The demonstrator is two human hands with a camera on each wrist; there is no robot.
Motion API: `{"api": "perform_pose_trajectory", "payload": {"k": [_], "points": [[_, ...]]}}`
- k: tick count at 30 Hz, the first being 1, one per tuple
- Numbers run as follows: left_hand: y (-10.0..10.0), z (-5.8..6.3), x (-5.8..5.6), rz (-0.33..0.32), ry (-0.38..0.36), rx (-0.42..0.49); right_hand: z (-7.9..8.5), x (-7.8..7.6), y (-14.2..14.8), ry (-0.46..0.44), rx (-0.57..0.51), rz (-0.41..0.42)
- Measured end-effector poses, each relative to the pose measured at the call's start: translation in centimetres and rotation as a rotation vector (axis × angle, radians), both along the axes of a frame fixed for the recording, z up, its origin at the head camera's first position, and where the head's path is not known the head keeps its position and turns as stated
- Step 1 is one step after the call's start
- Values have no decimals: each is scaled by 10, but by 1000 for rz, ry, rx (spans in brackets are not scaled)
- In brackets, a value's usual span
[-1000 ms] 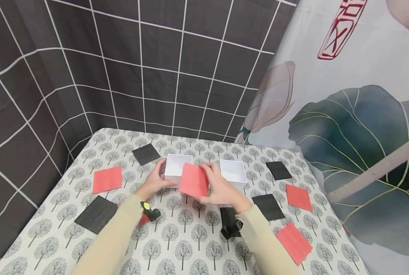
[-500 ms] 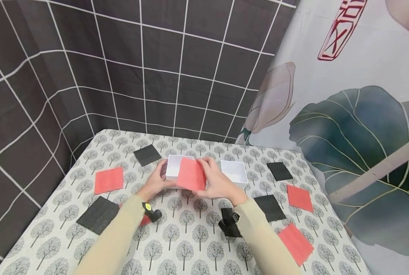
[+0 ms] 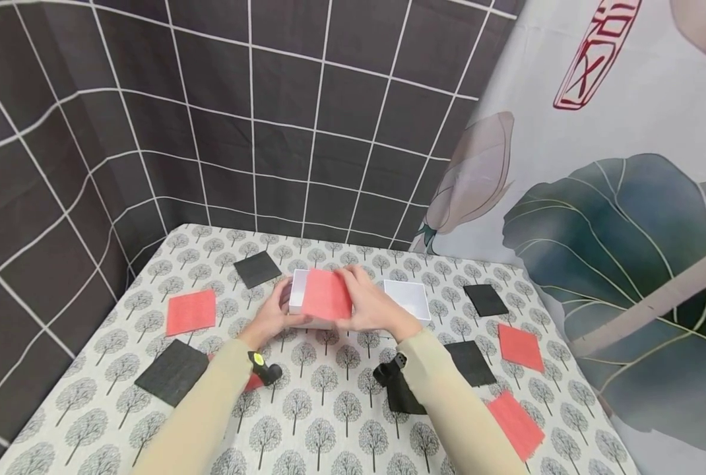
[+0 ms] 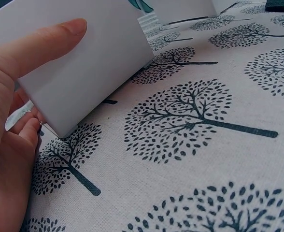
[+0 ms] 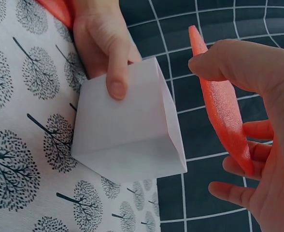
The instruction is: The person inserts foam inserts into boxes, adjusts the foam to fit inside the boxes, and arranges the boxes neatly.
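Observation:
My left hand grips a small open-topped white box by its left side. In the left wrist view, its thumb presses the wall of the box. My right hand pinches a red folded cloth square by its right side, thumb on one face and fingers behind. From the head view the cloth covers most of the box's opening. In the right wrist view the cloth appears edge-on, held above the box and apart from it. The box's inside is mostly hidden.
A second white box stands right of my right hand. Black squares and red squares lie spread on both sides of the tree-print tablecloth. A dark gridded curtain hangs behind the table.
My right hand has moved left and slightly up with the red cloth, from the box's front right corner to over its opening. The left hand still holds the box in place.

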State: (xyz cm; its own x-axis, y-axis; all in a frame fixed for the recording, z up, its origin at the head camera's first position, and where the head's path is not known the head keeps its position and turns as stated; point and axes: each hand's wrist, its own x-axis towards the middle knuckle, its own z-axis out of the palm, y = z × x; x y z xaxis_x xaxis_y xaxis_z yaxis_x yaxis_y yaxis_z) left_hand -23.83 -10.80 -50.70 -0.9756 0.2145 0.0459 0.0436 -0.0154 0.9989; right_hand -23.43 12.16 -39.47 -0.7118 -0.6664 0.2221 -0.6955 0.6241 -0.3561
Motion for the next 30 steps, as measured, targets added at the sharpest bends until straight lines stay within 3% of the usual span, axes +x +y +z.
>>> {"api": "perform_pose_trajectory", "payload": {"k": [10,15,24,30], "points": [[-2,-5,1,-16,30,-1,3,-15,-10,-85,4,0],[-1,-3,0,-17,28,7,3,-25,-17,-97,24,3],[-2,-2,-2,-11,-1,-1,1,-36,-28,-210,60,-27],[-2,-4,-2,-8,-8,16,-4,-42,-31,-206,110,-18]]}}
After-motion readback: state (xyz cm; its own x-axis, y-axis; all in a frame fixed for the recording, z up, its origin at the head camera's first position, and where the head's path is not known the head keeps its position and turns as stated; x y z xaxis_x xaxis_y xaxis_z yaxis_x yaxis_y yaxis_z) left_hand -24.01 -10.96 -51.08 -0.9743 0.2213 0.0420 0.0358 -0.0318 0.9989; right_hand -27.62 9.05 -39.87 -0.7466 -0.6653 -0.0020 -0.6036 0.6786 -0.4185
